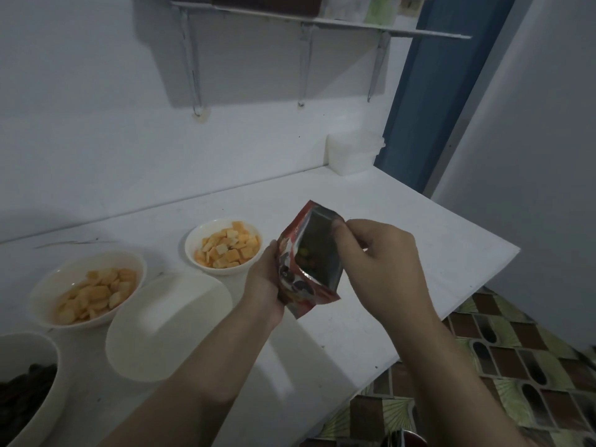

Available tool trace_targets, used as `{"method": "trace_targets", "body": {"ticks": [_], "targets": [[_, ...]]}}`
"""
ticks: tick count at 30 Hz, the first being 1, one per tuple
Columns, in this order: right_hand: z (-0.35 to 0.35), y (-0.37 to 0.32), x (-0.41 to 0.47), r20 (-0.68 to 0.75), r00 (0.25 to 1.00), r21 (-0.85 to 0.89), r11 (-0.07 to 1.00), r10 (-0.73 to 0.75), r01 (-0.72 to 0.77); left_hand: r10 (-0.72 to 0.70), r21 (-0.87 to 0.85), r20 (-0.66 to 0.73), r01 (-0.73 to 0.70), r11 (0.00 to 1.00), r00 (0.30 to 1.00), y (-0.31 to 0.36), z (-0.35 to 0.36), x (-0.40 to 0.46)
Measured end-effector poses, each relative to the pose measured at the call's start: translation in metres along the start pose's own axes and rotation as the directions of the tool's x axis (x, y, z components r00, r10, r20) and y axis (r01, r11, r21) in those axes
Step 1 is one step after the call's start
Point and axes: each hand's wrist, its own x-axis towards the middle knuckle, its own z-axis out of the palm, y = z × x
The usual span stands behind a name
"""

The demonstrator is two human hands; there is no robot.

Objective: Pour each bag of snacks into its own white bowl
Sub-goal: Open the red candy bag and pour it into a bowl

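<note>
I hold a red snack bag (308, 279) above the white table (403, 253); its top is open and coloured candies show inside against the silver lining. My left hand (266, 285) grips the bag's left side. My right hand (374, 266) pinches the bag's right top edge and pulls the mouth apart. An empty white bowl (167, 324) stands just left of my left forearm. Two white bowls hold orange crackers: one behind the bag's left side (224, 246), one further left (87, 288). A bowl of dark snacks (25, 388) sits at the bottom left corner.
A white plastic container (353, 153) stands at the table's far right corner against the wall. A wall shelf on metal brackets (306, 24) hangs above. The table's right edge drops to a patterned tile floor (500, 366). A blue door frame (429, 101) is at the right.
</note>
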Motion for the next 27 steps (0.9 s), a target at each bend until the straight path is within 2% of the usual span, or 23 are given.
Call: {"method": "trace_targets", "body": {"ticks": [2,4,7,10,12,14,17,20,24,27], "targets": [[-0.001,-0.005,0.0,-0.015,0.996,0.01,0.996,-0.084,0.084,-0.003,-0.012,-0.028,0.002,1.0,1.0,0.007,-0.002,-0.002],[-0.004,-0.013,0.001,0.029,0.982,0.04,0.982,-0.186,0.185,0.02,-0.033,-0.063,-0.022,0.999,0.998,0.016,-0.008,-0.004],[-0.003,-0.025,-0.002,0.086,0.928,0.134,0.927,-0.363,0.35,0.109,-0.023,-0.074,-0.111,0.994,0.991,0.03,-0.018,-0.008],[0.001,-0.036,-0.009,0.178,0.865,0.177,0.88,-0.47,0.442,0.208,0.02,-0.057,-0.207,0.978,0.976,0.049,-0.031,-0.017],[0.006,-0.043,-0.01,0.225,0.837,0.137,0.867,-0.499,0.48,0.257,0.031,-0.086,-0.255,0.966,0.962,0.062,-0.047,-0.018],[0.015,-0.048,-0.011,0.203,0.811,0.066,0.834,-0.548,0.547,0.306,0.075,-0.137,-0.298,0.952,0.942,0.074,-0.064,-0.022],[0.028,-0.058,-0.015,0.151,0.783,0.122,0.797,-0.603,0.591,0.378,0.184,-0.136,-0.351,0.918,0.916,0.086,-0.076,-0.035],[0.038,-0.073,-0.021,0.147,0.768,0.215,0.778,-0.623,0.59,0.447,0.328,-0.273,-0.354,0.876,0.852,0.096,-0.095,-0.041],[0.056,-0.088,-0.023,0.257,0.78,0.284,0.816,-0.571,0.504,0.405,0.232,-0.353,-0.341,0.911,0.843,0.105,-0.128,-0.06],[0.078,-0.087,-0.023,0.25,0.811,0.21,0.848,-0.528,0.488,0.415,0.188,-0.459,-0.37,0.91,0.786,0.11,-0.15,-0.078]]}}
